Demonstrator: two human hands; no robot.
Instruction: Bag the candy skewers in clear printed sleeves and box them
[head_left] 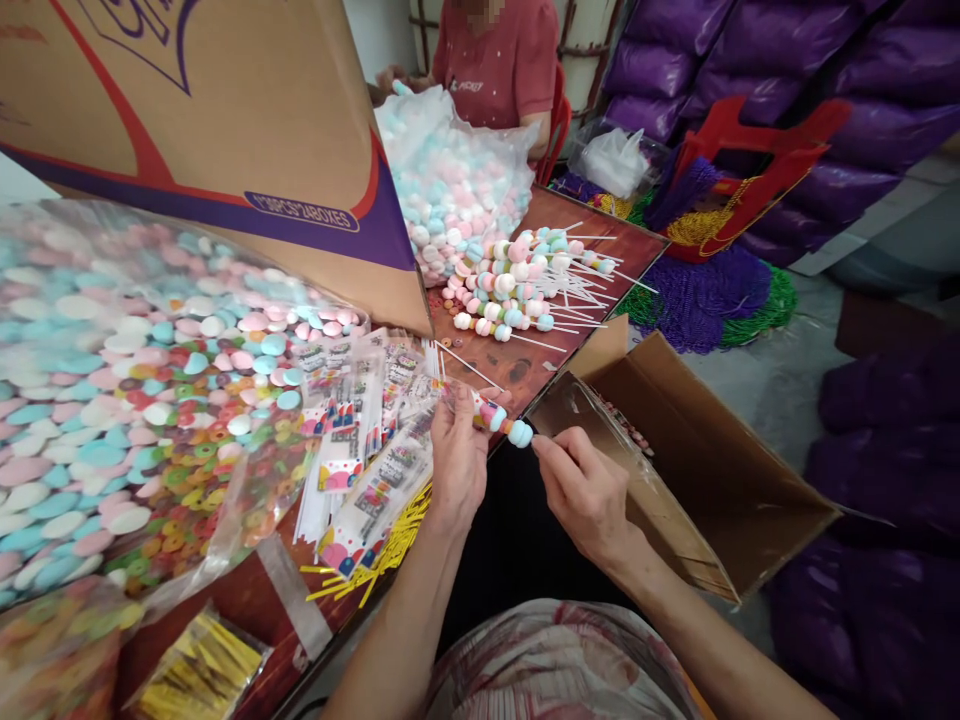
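Seemingly bagging now: clasping clear printed plastic sleeve (486, 410) around pastel blue-and-pink candy skewer (519, 433) with bare left hand (459, 455), pinching pale-blue right end with bare right hand (585, 488), by red-brown table's (525, 370) near edge. Probably needing next: straight push deeper.

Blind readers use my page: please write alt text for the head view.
A person's left hand holds a candy skewer, apparently partly inside a printed wrapper, with the right hand at its blue end. Colourful candies and yellow ties lie leftward on the table; more skewers are piled ahead.
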